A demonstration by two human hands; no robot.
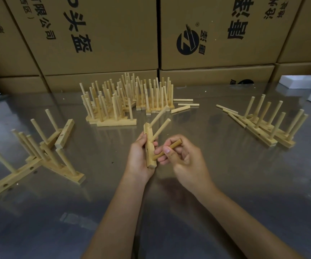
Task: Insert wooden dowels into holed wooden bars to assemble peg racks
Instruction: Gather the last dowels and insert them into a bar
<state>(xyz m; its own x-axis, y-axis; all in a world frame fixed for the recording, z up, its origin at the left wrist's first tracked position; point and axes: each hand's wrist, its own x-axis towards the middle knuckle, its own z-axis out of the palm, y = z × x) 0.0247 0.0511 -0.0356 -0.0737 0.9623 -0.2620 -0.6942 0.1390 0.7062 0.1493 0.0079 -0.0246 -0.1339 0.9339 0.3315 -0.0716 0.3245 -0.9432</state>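
Pale holed wooden bar (149, 148) is held upright-ish in left hand (139, 159) grip, two dowels seated at far end. Short round wooden dowel (166, 150) is pinched by right hand (182, 158), long axis aimed left at bar's near hole, just beside. Finished racks (126, 98) stacked farther on steel table (188, 212).

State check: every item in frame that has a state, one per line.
Left hand: grips the holed wooden bar.
Holed wooden bar: held on end, two dowels seated, lower holes empty.
Right hand: pinches a loose wooden dowel.
Loose wooden dowel: tip at the bar, not seated.
Finished racks cluster: standing, pegs up.
Left pile of racks: partly filled, tipped.
Right pile of racks: lying jumbled.
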